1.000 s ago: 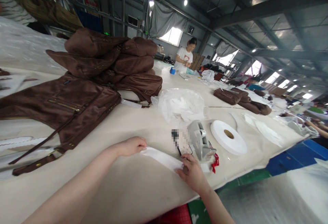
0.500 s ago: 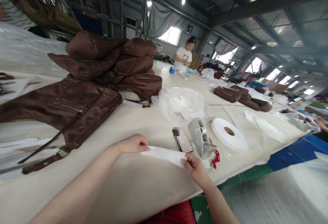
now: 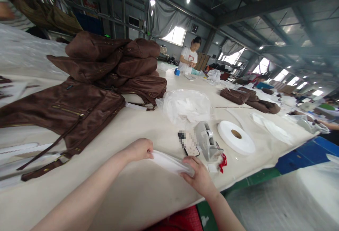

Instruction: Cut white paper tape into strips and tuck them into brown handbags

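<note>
Since half a second earlier, the right hand (image 3: 196, 174) had shifted slightly toward the left hand (image 3: 140, 150), and the white strip (image 3: 166, 161) between them had tipped from nearly flat into a narrower, creased band. It was held over the tabletop (image 3: 137, 195), a little in from the near edge. The left hand pinched one end between thumb and curled fingers; the right thumb and fingers stood apart about the other end, and whether they gripped it I couldn't tell.

Just beyond the strip lay a partly blurred phone-like object (image 3: 191, 146), beside a grey tape dispenser (image 3: 206, 141) with a crumpled red scrap (image 3: 223, 163) on its near-edge side. To its right, a white roll (image 3: 241, 146) lay flat. Past those sat a clear plastic bag (image 3: 184, 107), well apart from brown bundles (image 3: 234, 96) farther right. Brown bags (image 3: 97, 61) were heaped on the left. At the far edge stood a person in a white T-shirt (image 3: 188, 55).
</note>
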Demonstrator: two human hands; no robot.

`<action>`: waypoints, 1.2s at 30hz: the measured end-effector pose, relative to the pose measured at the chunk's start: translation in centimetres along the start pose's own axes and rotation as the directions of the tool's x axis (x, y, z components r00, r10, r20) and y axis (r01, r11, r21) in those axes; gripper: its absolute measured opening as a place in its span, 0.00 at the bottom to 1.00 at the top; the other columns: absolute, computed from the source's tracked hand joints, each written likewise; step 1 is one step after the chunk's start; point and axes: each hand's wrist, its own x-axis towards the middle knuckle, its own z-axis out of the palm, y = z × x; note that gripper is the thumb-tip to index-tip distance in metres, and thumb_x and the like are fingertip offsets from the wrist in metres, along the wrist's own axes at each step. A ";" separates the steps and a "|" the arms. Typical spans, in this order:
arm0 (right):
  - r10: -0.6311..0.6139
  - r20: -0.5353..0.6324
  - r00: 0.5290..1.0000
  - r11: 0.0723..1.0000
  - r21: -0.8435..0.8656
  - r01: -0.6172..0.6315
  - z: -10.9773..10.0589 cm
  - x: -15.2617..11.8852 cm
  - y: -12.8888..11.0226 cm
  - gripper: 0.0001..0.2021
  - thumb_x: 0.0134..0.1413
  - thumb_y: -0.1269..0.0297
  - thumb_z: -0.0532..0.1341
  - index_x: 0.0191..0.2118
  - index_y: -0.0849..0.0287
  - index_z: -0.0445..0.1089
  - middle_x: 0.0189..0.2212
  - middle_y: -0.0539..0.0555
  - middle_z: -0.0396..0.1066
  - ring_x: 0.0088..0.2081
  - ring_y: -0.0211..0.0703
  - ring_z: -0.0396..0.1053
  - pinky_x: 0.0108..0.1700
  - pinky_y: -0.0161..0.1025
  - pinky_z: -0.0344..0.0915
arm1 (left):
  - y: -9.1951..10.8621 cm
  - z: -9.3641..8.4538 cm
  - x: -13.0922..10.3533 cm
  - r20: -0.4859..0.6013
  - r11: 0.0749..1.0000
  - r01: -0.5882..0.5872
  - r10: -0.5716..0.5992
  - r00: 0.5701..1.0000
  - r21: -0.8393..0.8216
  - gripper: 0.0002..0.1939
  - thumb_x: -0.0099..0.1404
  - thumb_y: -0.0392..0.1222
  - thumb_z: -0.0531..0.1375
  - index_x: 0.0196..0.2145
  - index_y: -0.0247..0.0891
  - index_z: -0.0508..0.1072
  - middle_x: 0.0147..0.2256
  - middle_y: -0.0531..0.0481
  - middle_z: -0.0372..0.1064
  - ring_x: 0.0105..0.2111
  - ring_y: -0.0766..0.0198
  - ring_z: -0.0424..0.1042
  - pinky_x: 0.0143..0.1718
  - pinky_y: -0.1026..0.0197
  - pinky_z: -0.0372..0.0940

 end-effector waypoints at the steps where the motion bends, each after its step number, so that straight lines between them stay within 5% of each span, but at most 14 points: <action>1: -0.013 0.006 1.000 1.000 -0.020 0.013 0.1 0.1 0.0 0.15 0.50 0.66 0.66 0.45 0.53 0.71 0.46 0.55 0.72 0.48 0.48 0.69 0.51 0.45 0.66 | 0.0 -0.1 -0.1 -0.002 1.000 -0.001 0.001 1.000 0.008 0.06 0.52 0.43 0.66 0.26 0.39 0.78 0.32 0.48 0.75 0.34 0.57 0.71 0.36 0.62 0.60; 6: 0.031 0.013 0.999 0.999 -0.041 -0.031 1.1 0.1 0.7 0.04 0.52 0.70 0.63 0.34 0.54 0.72 0.40 0.54 0.74 0.44 0.47 0.70 0.49 0.46 0.67 | -0.1 -0.2 -0.2 -0.013 0.999 0.020 -0.019 1.000 0.040 0.05 0.54 0.42 0.64 0.28 0.40 0.79 0.34 0.48 0.76 0.36 0.56 0.72 0.38 0.61 0.61; 11: 0.188 -0.027 0.982 0.976 0.114 -0.184 2.0 0.1 1.4 0.02 0.50 0.71 0.63 0.31 0.56 0.71 0.46 0.57 0.72 0.47 0.48 0.70 0.50 0.44 0.65 | 0.0 0.0 -0.1 -0.021 0.996 0.045 -0.043 0.999 0.073 0.08 0.54 0.43 0.62 0.31 0.40 0.79 0.35 0.46 0.76 0.37 0.54 0.72 0.38 0.60 0.61; 17: 0.291 -0.095 0.952 0.951 0.141 -0.277 2.2 0.4 0.5 0.04 0.47 0.71 0.64 0.31 0.57 0.73 0.27 0.49 0.74 0.29 0.41 0.70 0.32 0.34 0.65 | -0.7 0.1 0.0 -0.002 0.990 0.127 -0.127 0.992 0.066 0.08 0.54 0.43 0.57 0.27 0.40 0.75 0.29 0.49 0.75 0.32 0.55 0.73 0.35 0.60 0.62; 20: 0.266 -0.144 0.953 0.958 0.149 -0.245 1.3 0.3 -0.5 0.07 0.48 0.70 0.65 0.35 0.55 0.73 0.30 0.49 0.75 0.31 0.41 0.71 0.34 0.34 0.64 | -0.4 -0.6 0.1 -0.111 0.998 0.053 -0.058 0.992 -0.042 0.13 0.54 0.45 0.60 0.38 0.41 0.74 0.40 0.49 0.75 0.42 0.53 0.73 0.46 0.57 0.65; 23: 0.175 -0.110 0.978 0.980 0.114 -0.163 -0.4 -0.3 -1.2 0.07 0.49 0.70 0.64 0.36 0.53 0.73 0.32 0.48 0.76 0.34 0.42 0.72 0.37 0.35 0.64 | 2.2 -1.5 -0.1 -0.292 0.998 -0.063 0.052 0.955 -0.027 0.20 0.57 0.52 0.61 0.46 0.45 0.72 0.55 0.47 0.68 0.55 0.50 0.66 0.59 0.53 0.58; 26: 0.107 -0.027 0.994 0.990 0.092 -0.104 -2.2 -1.0 -1.4 0.08 0.49 0.70 0.64 0.36 0.52 0.73 0.33 0.48 0.76 0.35 0.42 0.73 0.39 0.35 0.63 | 7.1 -1.5 -0.4 -0.314 0.987 -0.147 0.159 0.936 0.064 0.18 0.63 0.54 0.58 0.47 0.46 0.73 0.58 0.47 0.65 0.57 0.51 0.62 0.61 0.52 0.56; 28: 0.080 0.029 0.996 0.993 0.087 -0.082 -3.0 -1.5 -1.3 0.08 0.49 0.70 0.63 0.37 0.52 0.73 0.32 0.49 0.76 0.35 0.43 0.73 0.39 0.35 0.63 | 10.6 -0.5 -0.3 -0.240 0.968 -0.228 0.247 0.939 0.102 0.23 0.62 0.54 0.60 0.53 0.46 0.70 0.59 0.47 0.63 0.59 0.51 0.59 0.62 0.52 0.53; 31: 0.065 0.069 0.996 0.991 0.111 -0.072 -3.9 -2.5 -1.2 0.09 0.48 0.70 0.63 0.38 0.53 0.72 0.32 0.50 0.76 0.35 0.44 0.72 0.38 0.36 0.63 | 14.8 1.8 0.4 0.014 0.952 -0.298 0.298 0.954 0.070 0.34 0.53 0.56 0.67 0.56 0.45 0.67 0.57 0.44 0.66 0.57 0.48 0.62 0.60 0.52 0.56; 36: 0.075 -0.013 0.997 0.970 0.233 -0.070 -6.6 -3.8 0.1 0.11 0.48 0.70 0.62 0.40 0.53 0.70 0.32 0.49 0.74 0.34 0.42 0.72 0.38 0.36 0.64 | 17.1 4.7 1.7 0.246 0.989 -0.149 0.139 0.959 0.024 0.17 0.67 0.56 0.52 0.35 0.42 0.73 0.34 0.45 0.75 0.34 0.53 0.75 0.36 0.58 0.63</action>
